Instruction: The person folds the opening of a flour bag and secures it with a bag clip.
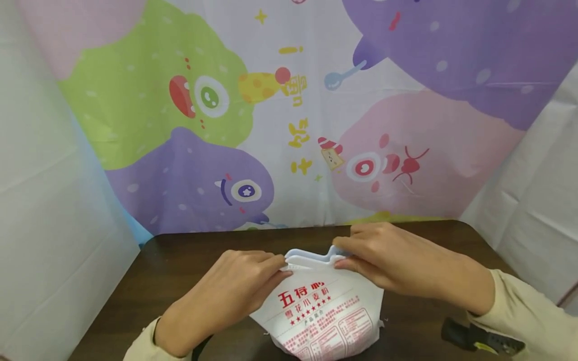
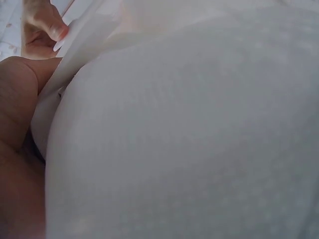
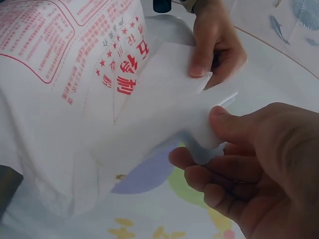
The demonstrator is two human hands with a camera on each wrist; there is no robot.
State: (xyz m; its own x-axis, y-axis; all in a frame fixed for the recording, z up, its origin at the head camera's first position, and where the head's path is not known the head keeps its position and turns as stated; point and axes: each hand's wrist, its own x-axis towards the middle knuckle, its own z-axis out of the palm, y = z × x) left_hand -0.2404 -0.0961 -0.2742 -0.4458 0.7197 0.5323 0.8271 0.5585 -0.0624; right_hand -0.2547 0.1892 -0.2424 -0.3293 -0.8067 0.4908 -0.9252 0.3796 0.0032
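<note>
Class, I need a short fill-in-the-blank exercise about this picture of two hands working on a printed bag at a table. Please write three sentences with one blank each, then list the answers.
1. The white bag carries print in the colour ____.
2. Both the left hand and the right hand pinch the bag at its ____ edge.
3. The bag stands on a dark ____ table.

Missing words: red; top; brown
</note>
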